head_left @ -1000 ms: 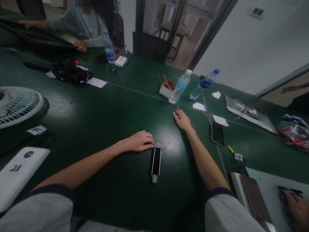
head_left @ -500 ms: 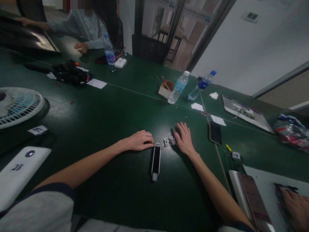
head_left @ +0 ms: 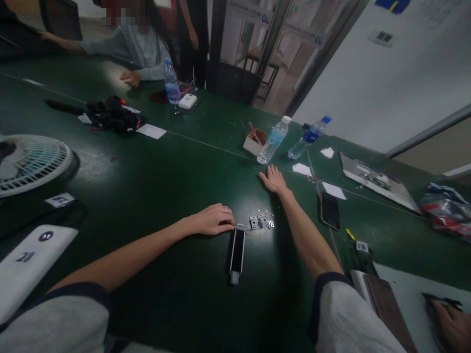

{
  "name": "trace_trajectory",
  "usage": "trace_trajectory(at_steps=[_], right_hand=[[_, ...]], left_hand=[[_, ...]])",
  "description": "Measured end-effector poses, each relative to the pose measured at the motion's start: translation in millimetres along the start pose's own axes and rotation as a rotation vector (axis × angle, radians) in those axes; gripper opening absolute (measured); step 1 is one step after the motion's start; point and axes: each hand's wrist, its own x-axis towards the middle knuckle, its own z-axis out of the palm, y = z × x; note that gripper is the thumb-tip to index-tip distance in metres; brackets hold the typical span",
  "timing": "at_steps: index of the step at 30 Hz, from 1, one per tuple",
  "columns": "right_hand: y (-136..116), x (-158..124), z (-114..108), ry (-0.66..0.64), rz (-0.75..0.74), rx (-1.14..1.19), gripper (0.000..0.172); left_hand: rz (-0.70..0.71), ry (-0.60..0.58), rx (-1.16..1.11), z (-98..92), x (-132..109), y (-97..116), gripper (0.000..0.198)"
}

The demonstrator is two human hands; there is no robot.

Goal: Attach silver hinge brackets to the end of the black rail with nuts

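Observation:
My left hand [head_left: 215, 219] has its fingers curled and thumb pressed near them, at the top end of a narrow black bar with silver edges [head_left: 237, 251]. The bar lies on the green table, its pale end towards me. Just right of that end are small metal plates with holes [head_left: 257, 222], and several small metal rings [head_left: 270, 224] are scattered beside them. Farther forward, my right hand [head_left: 273, 179] is stretched out low over the table, fingers apart, holding nothing. It is close to a clear water bottle with a white cap [head_left: 274, 139].
A small box with a red pen [head_left: 253, 142] and a blue-capped bottle [head_left: 309, 137] stand beyond. To the right are a phone [head_left: 329, 210] and a person's hand [head_left: 454, 323]. At left are a fan [head_left: 33, 162] and a white device marked 28 [head_left: 37, 264]. Someone sits across the table.
My right hand has moved forward, away from the metal plates, uncovering several small rings. My left hand stays at the bar's end. The view has shifted slightly.

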Motion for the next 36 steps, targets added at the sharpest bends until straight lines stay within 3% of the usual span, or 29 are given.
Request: trace_trajectory(at_steps=[4,10,14,18,22,28,36], right_hand=[[1,-27,-2,-0.055,-0.106,0.041,0.079],[7,-129,-2,-0.043,-0.262,0.141,0.068],[-6,-193,-6,-0.031,-0.240,0.203,0.064],[-17,-228,-15,-0.006,-0.217,0.222,0.058],[-13,-229,-31,0.070,-0.227,0.177,0.043],[-18,-198,-51,-0.007,-0.251,0.028,0.032],[-41,-178,-44,-0.074,-0.233,0.019,0.022]], left_hand=[[-0.003,-0.013,0.001,-0.2,1,0,0.014],[-0.006,-0.017,0.002,-1.4,1,1,0.016],[-0.017,-0.021,0.004,0.0,1,-2,0.018],[-0.012,-0.024,0.006,3.0,1,-4,0.018],[0.007,-0.018,0.027,5.5,1,-2,0.019],[-0.035,-0.031,0.052,9.3,2,10,0.022],[-0.055,-0.037,0.043,11.8,2,11,0.021]])
